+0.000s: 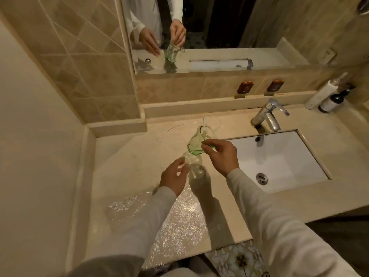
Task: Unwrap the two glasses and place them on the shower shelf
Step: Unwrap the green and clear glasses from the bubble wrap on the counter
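Two hands worked over the beige counter (pixel 123 156) at frame centre. Nearest, low in the frame, a sheet of bubble wrap (pixel 179 216) lay spread and glinting under the sleeves. Just above it, the left hand (pixel 173 176) curled loosely around a clear glass (pixel 194 166) standing on the counter, fingers touching its side. The right hand (pixel 221 154) pinched a green glass (pixel 196 142) by its base, tilted, mouth pointing away. Further up, to the right, sat the white sink (pixel 279 156) and chrome tap (pixel 267 114); the mirror (pixel 219 27) filled the top.
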The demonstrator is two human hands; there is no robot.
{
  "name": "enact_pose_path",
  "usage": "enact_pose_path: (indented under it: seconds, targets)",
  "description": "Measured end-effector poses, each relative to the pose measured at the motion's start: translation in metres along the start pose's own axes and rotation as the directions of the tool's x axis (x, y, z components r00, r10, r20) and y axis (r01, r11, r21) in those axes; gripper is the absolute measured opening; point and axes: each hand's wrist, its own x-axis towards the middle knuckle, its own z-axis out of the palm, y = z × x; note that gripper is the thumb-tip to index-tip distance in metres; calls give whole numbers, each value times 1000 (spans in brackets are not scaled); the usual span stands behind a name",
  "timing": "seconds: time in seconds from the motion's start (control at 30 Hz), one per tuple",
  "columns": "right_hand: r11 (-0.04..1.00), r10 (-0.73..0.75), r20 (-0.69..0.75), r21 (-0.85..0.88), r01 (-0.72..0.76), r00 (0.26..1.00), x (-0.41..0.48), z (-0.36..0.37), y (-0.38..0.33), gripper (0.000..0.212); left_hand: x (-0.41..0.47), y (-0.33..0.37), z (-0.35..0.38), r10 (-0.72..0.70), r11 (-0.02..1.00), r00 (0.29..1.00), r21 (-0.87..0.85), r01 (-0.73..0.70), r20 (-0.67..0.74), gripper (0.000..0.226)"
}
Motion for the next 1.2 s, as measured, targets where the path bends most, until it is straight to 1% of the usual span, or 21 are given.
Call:
enact_pose_path:
  seconds: [0.1,0.2,0.27,0.43,0.57,0.63,0.7,0.83,0.9,1.0,1.2]
  targets:
    - [992,-77,28,-95,79,997,17,7,3,20,26,34,3,39,998,999,-57,-40,-21,42]
    - [991,-77,106,-102,88,991,36,11,10,19,52,51,11,22,997,1000,-79,-23,-15,44]
    - [987,-73,170,-128,96,983,52,13,15,20,66,53,19,-21,995,999,-96,17,-40,43]
    - [980,-70,288,-161,120,955,93,22,27,20,98,44,36,-180,979,979,-117,169,-98,44]
    - [947,-113,379,-238,215,918,123,31,33,21,137,24,44,-258,960,952,-158,233,-162,54]
    - [926,-131,425,-269,264,896,136,36,34,23,157,10,45,-269,955,947,-173,240,-173,53]
    - [898,-153,447,-309,313,881,146,40,36,22,165,11,45,-273,953,944,-188,239,-186,51]
    - [768,-202,485,-461,445,851,162,48,37,17,172,20,46,-323,938,924,-199,284,-204,51]
    - [726,-207,498,-499,473,842,169,52,39,17,181,14,48,-357,928,912,-193,320,-203,47]
    - [707,-199,501,-522,478,842,174,54,43,18,189,8,51,-370,922,905,-200,331,-210,47]
    - [696,-200,501,-532,482,842,183,51,45,20,200,7,55,-304,951,931,-130,282,-204,51]
